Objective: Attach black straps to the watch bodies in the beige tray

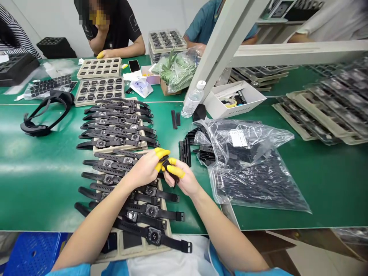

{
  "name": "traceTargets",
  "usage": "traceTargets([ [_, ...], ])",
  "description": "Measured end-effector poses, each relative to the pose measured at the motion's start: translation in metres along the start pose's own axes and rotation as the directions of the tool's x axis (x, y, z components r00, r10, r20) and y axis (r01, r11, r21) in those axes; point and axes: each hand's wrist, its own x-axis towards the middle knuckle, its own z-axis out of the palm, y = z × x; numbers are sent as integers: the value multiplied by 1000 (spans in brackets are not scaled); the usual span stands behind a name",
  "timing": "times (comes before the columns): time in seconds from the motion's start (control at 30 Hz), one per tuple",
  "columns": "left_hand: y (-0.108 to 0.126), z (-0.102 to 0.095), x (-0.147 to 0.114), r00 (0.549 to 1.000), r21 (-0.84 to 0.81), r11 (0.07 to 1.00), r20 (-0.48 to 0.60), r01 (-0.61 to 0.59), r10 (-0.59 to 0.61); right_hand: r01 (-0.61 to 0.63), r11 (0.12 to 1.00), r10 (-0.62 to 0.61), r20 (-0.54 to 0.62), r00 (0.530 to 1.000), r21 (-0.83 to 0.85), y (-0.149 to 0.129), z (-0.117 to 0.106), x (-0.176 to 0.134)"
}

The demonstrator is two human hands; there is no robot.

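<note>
My left hand [147, 167] and my right hand [184, 177], both with yellow finger covers, meet above the right side of a tray of watches. Pinched in the left fingers is a small black watch case [164, 158], partly hidden. The right fingers grip a black watch strap [171, 173] against it; whether the two are joined I cannot tell. Below and left of the hands, smartwatches [154, 234] with black straps lie face down in rows on a beige tray [135, 251]. Loose black straps [185, 151] lie just right of the hands.
A clear plastic bag [258, 168] of black straps lies at right. Behind it stand a water bottle [194, 99] and a white box [234, 99]. More trays [99, 91] and a black headset [46, 115] are at left. Co-workers sit opposite, beyond a white frame post [221, 50].
</note>
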Motion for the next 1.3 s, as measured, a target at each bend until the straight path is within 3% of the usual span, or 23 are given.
traceTargets([
  [0.4,2,2,0,1000,0,1000,-25,6,-6,-17,993,24,-59,998,120,-4,4,2],
  [0.7,8,-7,0,996,48,999,84,-13,9,-48,983,70,-118,991,178,-7,5,3],
  [0.93,17,1,6,985,405,914,142,33,-99,-93,983,120,-176,977,155,-6,6,5],
  [1.07,20,3,8,972,495,868,189,30,-142,-97,987,122,-200,972,129,-4,6,5],
  [1.17,20,1,6,968,479,877,196,43,-155,-82,991,101,-196,975,102,-2,6,4],
  [1.3,18,-2,2,975,339,938,173,76,-142,-56,995,71,-183,980,85,-1,6,3],
])
